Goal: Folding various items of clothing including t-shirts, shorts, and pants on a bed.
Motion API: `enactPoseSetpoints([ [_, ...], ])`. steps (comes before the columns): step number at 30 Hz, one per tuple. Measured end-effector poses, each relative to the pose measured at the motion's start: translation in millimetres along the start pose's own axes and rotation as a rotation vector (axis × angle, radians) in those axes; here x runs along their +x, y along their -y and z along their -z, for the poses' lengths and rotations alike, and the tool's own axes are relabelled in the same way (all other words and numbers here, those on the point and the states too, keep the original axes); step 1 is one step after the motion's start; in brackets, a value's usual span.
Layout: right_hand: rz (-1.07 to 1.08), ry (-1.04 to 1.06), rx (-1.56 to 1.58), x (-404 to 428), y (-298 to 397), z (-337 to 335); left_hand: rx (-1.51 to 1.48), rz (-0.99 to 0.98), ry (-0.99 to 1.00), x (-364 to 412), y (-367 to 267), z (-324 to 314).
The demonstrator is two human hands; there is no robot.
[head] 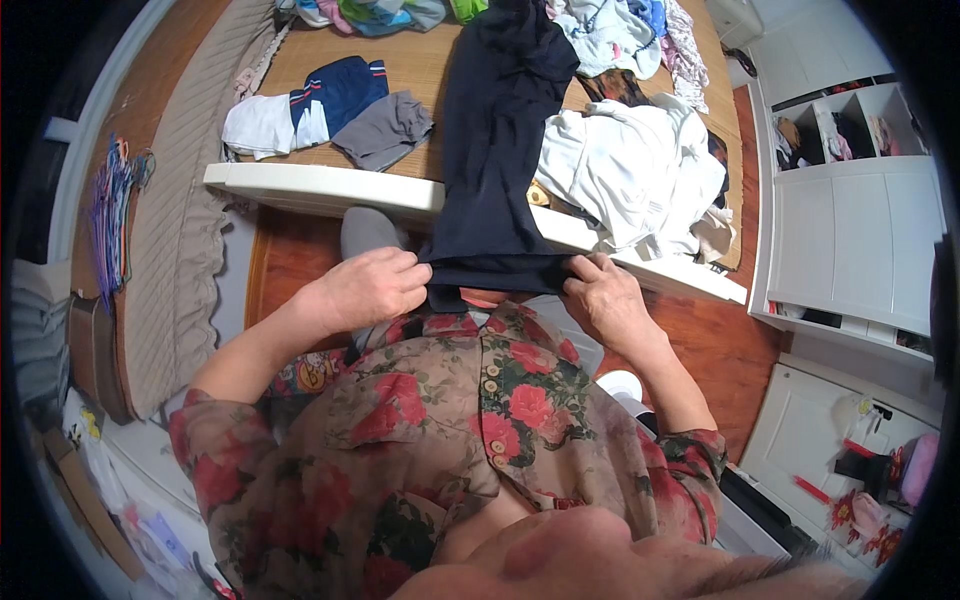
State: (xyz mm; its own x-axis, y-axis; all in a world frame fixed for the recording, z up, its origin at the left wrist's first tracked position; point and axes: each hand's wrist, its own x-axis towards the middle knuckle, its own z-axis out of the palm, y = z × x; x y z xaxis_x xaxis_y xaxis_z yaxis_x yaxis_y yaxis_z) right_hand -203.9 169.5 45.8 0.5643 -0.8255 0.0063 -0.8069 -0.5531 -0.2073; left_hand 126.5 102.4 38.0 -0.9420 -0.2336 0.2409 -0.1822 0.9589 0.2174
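A long black garment [491, 150], likely trousers, runs from the far part of the bed board over its white edge [330, 187] towards my lap. My left hand [375, 289] pinches the left corner of its near end, and my right hand [606, 296] grips the right corner. Between them the hem is stretched wide, with a dark fold showing inside. Left of the garment lie grey shorts [386, 129] and a folded navy and white garment [330, 94]. A crumpled white garment [637, 169] rests to its right, partly hanging at the board's edge.
More piled clothes [397, 15] lie at the far side. Several hangers [116, 217] hang at left beside a beige quilted cover [187, 187]. A white cabinet [855, 232] with cubbies stands at right. Below it is a white door panel [795, 412] with red ornaments, above wooden floor [697, 337].
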Motion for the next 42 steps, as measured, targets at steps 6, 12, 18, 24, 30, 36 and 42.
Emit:
enactPoseSetpoints([
  [6,0.077,0.207,-0.056,1,1,-5,0.001,-0.023,0.029,5,0,0],
  [12,-0.127,0.042,-0.159,9,-3,9,0.005,-0.016,0.044,5,-2,0],
  [18,-0.029,-0.04,-0.096,26,4,25,-0.002,-0.026,0.083,11,-6,-13],
  [24,-0.118,0.07,-0.205,30,5,35,-0.13,0.041,0.186,12,-4,-10],
  [30,-0.053,-0.071,-0.447,45,-26,60,0.204,0.092,0.013,30,32,54],
  [36,-0.108,-0.249,-0.305,49,-17,92,0.108,0.092,-0.206,45,37,115],
  [42,-0.055,-0.271,-0.051,56,-23,71,-0.207,0.223,-0.282,48,57,87],
])
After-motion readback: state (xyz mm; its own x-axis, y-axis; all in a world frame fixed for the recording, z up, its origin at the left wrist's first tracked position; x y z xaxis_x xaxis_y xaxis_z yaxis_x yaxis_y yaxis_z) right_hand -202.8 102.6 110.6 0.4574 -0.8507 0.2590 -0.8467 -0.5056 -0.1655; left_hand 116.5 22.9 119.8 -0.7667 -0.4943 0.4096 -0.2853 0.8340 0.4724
